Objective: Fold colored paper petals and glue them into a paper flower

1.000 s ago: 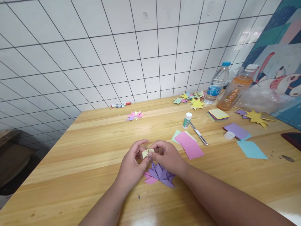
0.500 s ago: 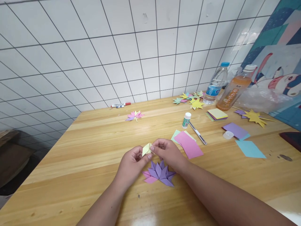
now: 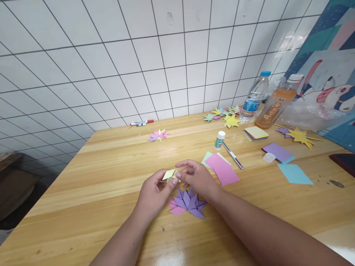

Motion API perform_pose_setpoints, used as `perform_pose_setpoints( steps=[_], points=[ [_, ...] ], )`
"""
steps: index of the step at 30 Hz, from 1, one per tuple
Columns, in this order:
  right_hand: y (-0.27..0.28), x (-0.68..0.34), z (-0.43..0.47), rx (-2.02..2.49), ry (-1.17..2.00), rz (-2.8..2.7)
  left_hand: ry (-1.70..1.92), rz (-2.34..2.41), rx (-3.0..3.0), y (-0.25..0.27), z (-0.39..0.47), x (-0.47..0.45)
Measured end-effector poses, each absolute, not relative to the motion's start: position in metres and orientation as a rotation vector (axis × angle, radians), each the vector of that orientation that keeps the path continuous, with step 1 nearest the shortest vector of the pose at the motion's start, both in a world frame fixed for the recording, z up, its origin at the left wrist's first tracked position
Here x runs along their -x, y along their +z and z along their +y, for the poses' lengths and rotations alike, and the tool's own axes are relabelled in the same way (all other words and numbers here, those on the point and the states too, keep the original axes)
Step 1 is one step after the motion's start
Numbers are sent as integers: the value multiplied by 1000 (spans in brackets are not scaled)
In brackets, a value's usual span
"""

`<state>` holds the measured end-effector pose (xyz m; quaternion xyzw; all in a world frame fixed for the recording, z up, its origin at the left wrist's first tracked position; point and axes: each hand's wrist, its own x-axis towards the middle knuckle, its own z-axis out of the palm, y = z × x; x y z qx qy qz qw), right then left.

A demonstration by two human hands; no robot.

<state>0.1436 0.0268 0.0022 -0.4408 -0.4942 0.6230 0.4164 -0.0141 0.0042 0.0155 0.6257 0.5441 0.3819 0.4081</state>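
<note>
A small pale yellow folded paper piece [image 3: 169, 174] is held above the table between my two hands. My left hand [image 3: 155, 190] grips it with the thumb on the near side and the fingers behind. My right hand [image 3: 195, 178] has its thumb and fingertips at the piece's right side; its index finger is raised a little. Just below, on the table, lies a purple folded paper leaf shape [image 3: 188, 202] with pink points at its left. The back folds of the yellow piece are hidden by my fingers.
Pink paper [image 3: 222, 170], a glue stick [image 3: 220, 140] and a utility knife [image 3: 233, 156] lie right of my hands. Farther right are a paper stack [image 3: 256, 133], a glue cap [image 3: 269, 157], a blue sheet [image 3: 295, 173] and two bottles [image 3: 253, 98]. A finished paper leaf [image 3: 159, 135] and markers [image 3: 142, 122] lie behind.
The yellow paper piece has turned and tipped to the left in my left hand, showing more of its folds. My right index finger has lifted slightly from it.
</note>
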Motion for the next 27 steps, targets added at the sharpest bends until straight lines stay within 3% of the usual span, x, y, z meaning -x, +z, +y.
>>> perform_pose_setpoints(
  steps=[12,27],
  points=[
    [8,-145,25,1052,1663,-1242,1039,1401,-1490,15,7,15],
    [8,-144,25,1147,1484,-1436,957,1391,-1524,8,7,14]
  ],
)
